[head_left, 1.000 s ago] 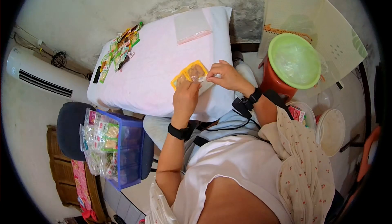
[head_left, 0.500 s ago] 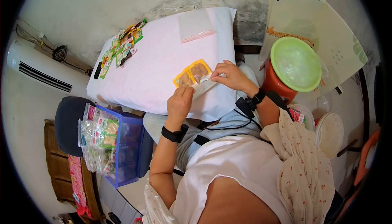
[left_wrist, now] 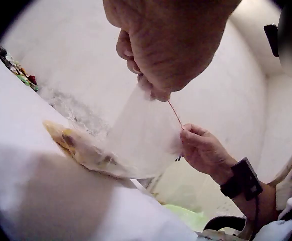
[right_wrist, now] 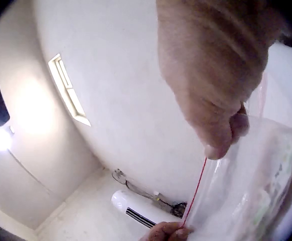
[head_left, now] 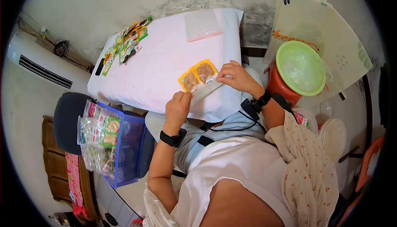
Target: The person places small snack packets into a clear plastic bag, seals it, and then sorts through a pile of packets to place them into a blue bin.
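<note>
My left hand [head_left: 178,107] and right hand [head_left: 237,78] pinch opposite ends of the mouth of a clear zip bag [head_left: 206,90]. The red zip line runs taut between both hands in the wrist views. Inside the bag, two yellow-edged food packets [head_left: 197,76] with brownish contents lie side by side at the far end, low on the white-covered table [head_left: 153,78]. In the left wrist view the bag [left_wrist: 143,133] slopes from the fingers down to the packets. The left fingertips are partly hidden behind the hand there.
A pile of colourful snack packets [head_left: 126,43] lies at the table's far left, by a black phone-like object [head_left: 99,67]. Flat clear bags [head_left: 202,25] lie at the back. A blue crate [head_left: 131,144] of filled bags stands left; a green basin [head_left: 301,68] sits on a red stool [head_left: 279,86] right.
My hands have moved apart, the left hand drawing left and towards the body. The bag's mouth is now stretched between them, and the packets show more fully.
</note>
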`<state>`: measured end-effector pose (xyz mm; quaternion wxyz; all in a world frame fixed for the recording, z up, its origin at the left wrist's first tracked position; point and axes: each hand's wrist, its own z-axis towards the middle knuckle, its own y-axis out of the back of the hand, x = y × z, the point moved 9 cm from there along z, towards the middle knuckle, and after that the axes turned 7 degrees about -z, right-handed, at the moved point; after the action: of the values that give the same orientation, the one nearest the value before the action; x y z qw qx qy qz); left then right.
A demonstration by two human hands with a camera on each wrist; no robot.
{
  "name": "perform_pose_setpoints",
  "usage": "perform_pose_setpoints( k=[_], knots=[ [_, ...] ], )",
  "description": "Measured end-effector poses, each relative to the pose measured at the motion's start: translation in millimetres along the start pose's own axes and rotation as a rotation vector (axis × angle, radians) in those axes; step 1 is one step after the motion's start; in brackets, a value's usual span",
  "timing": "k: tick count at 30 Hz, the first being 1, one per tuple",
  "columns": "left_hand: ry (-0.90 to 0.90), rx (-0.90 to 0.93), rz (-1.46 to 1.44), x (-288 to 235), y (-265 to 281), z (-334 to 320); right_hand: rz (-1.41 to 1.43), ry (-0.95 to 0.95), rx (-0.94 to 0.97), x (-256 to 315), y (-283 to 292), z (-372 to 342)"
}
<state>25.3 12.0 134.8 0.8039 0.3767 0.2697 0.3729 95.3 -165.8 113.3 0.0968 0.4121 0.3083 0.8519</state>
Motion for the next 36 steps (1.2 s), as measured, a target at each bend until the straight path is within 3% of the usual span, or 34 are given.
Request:
perform_pose_setpoints(
  k=[3,5,8,19,36],
  knots=[
    [0.021,-0.011,0.006,1,-1,0,-0.229,0.041,0.016,21,0,5],
    [0.034,-0.023,0.012,1,-2,1,-0.434,0.287,-0.065,58,-7,10],
    [0.039,-0.036,0.007,0,-1,2,-0.467,0.329,0.009,67,-33,17],
    [0.06,-0.098,-0.193,-9,8,18,-0.361,0.324,0.081,66,-41,25],
    [0.061,-0.077,-0.109,-10,2,16,-0.298,0.304,0.074,66,-38,25]
  ],
)
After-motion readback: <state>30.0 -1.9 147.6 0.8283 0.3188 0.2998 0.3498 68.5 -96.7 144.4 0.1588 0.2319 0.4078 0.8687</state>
